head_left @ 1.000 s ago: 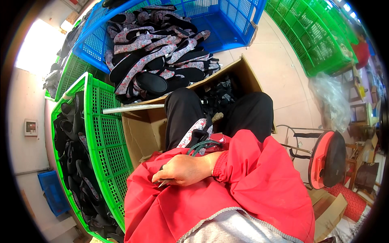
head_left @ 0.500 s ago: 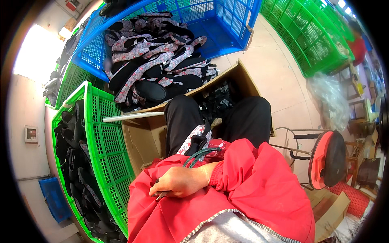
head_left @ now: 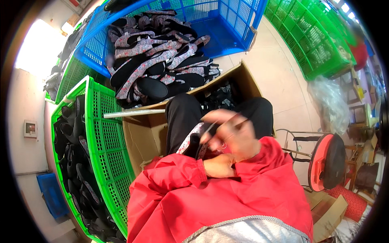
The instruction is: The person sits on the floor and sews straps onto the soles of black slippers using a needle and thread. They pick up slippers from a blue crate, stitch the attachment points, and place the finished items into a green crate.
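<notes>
Above my lap my right hand (head_left: 235,135) is raised and smeared by motion. Its fingers are curled round a thin dark metal tool (head_left: 209,128), whose exact kind I cannot make out. Just below it, my left hand (head_left: 219,166) comes out of the red cuff, and its fingers are hidden where the two hands cross. A slipper (head_left: 190,139) with a floral-print edge and black parts lies against my left thigh, its near end close to both hands.
A blue crate (head_left: 233,40) stands ahead, beside a heap of floral and black slippers (head_left: 152,89). A green crate (head_left: 107,137) of black slippers is at left. An open cardboard box (head_left: 144,135) surrounds my knees. A round-seated stool (head_left: 334,162) stands at right.
My right hand has risen from low on my lap, away to the right and farther from my body. My left hand, hidden before, now shows. The dark green loops on the lap are no longer visible.
</notes>
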`<state>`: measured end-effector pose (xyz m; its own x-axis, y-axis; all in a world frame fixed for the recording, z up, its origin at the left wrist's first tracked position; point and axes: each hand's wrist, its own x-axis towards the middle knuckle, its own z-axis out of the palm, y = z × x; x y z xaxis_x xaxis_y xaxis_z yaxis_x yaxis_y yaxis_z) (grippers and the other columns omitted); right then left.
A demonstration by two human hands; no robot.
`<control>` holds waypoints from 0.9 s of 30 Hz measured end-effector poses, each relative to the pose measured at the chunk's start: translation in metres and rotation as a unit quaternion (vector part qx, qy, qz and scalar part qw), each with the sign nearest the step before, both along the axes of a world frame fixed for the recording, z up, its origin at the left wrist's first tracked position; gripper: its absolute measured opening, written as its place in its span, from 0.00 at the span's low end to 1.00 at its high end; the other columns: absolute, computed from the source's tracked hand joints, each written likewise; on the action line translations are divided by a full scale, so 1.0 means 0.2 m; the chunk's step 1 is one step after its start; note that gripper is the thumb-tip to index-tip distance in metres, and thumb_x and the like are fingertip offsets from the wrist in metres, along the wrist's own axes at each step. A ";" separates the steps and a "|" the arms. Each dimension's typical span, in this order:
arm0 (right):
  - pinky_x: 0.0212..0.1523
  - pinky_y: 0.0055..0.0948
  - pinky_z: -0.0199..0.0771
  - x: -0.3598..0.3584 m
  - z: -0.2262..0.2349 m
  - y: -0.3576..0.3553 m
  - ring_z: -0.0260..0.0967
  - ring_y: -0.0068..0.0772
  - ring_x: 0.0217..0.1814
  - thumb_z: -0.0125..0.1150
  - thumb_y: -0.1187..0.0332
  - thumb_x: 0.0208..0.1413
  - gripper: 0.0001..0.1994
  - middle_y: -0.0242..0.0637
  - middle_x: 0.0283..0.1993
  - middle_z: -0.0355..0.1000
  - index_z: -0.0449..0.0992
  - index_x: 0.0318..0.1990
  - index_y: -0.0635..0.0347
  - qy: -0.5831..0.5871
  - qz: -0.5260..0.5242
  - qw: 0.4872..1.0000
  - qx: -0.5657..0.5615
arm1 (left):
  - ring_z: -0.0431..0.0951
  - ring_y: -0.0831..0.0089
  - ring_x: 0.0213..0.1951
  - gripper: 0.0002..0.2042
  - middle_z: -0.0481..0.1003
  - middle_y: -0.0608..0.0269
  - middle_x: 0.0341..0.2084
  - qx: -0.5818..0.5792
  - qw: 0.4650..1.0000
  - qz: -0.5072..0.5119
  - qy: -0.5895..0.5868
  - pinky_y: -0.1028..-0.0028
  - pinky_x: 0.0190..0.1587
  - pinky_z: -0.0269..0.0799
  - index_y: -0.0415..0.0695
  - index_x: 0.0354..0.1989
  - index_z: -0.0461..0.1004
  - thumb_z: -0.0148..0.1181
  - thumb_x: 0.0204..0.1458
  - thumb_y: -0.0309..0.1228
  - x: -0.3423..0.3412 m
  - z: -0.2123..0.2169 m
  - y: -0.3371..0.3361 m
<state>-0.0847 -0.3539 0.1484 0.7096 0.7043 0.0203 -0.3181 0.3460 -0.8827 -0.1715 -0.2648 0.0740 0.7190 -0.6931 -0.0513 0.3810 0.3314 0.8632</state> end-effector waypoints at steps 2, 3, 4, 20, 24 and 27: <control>0.18 0.17 0.63 0.05 -0.04 -0.13 0.64 0.20 0.21 0.44 0.64 0.68 0.17 0.45 0.38 0.73 0.66 0.60 0.60 0.003 -0.172 0.983 0.060 | 0.76 0.60 0.43 0.15 0.74 0.54 0.41 0.129 0.969 0.008 -0.210 0.65 0.49 0.71 0.40 0.46 0.73 0.59 0.46 0.24 0.10 0.08 0.07; 0.17 0.17 0.62 0.08 -0.08 -0.15 0.64 0.19 0.21 0.43 0.61 0.69 0.18 0.44 0.36 0.73 0.66 0.61 0.59 0.001 -0.219 0.970 0.107 | 0.76 0.54 0.41 0.16 0.74 0.51 0.39 0.261 0.908 0.016 -0.328 0.63 0.47 0.72 0.42 0.44 0.74 0.59 0.43 0.25 0.13 0.10 0.09; 0.17 0.17 0.62 0.08 -0.11 -0.15 0.63 0.19 0.20 0.44 0.62 0.69 0.18 0.43 0.35 0.73 0.65 0.61 0.60 0.050 -0.240 0.962 0.116 | 0.75 0.53 0.41 0.16 0.74 0.52 0.38 0.312 0.864 0.042 -0.392 0.62 0.45 0.72 0.42 0.43 0.74 0.58 0.42 0.24 0.15 0.09 0.09; 0.23 0.14 0.57 -0.10 -0.45 -0.19 0.56 0.16 0.20 0.41 0.50 0.68 0.28 0.41 0.38 0.73 0.55 0.65 0.62 0.050 -0.131 0.989 -0.050 | 0.70 0.53 0.53 0.21 0.72 0.55 0.47 0.432 0.768 0.217 -0.421 0.62 0.55 0.67 0.44 0.41 0.76 0.58 0.35 0.14 0.25 0.34 0.58; 0.24 0.14 0.52 -0.15 -0.55 -0.16 0.52 0.14 0.22 0.41 0.42 0.65 0.33 0.36 0.41 0.73 0.53 0.63 0.62 0.045 -0.050 0.996 -0.060 | 0.64 0.52 0.60 0.18 0.70 0.58 0.52 0.522 0.689 0.166 -0.475 0.58 0.60 0.61 0.49 0.39 0.80 0.59 0.38 0.18 0.24 0.26 0.53; 0.27 0.15 0.53 -0.17 -0.63 -0.13 0.51 0.13 0.23 0.40 0.46 0.67 0.28 0.28 0.31 0.65 0.56 0.61 0.62 0.015 -0.065 0.994 -0.088 | 0.65 0.53 0.60 0.15 0.70 0.59 0.52 0.540 0.661 0.145 -0.500 0.57 0.60 0.60 0.49 0.36 0.81 0.59 0.38 0.21 0.25 0.21 0.50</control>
<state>-0.1193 -0.3806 0.0224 0.7936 0.5969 -0.1178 -0.3079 0.2270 -0.9239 -0.1208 -0.1646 0.1157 0.8626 -0.4653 0.1984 -0.5034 -0.7510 0.4274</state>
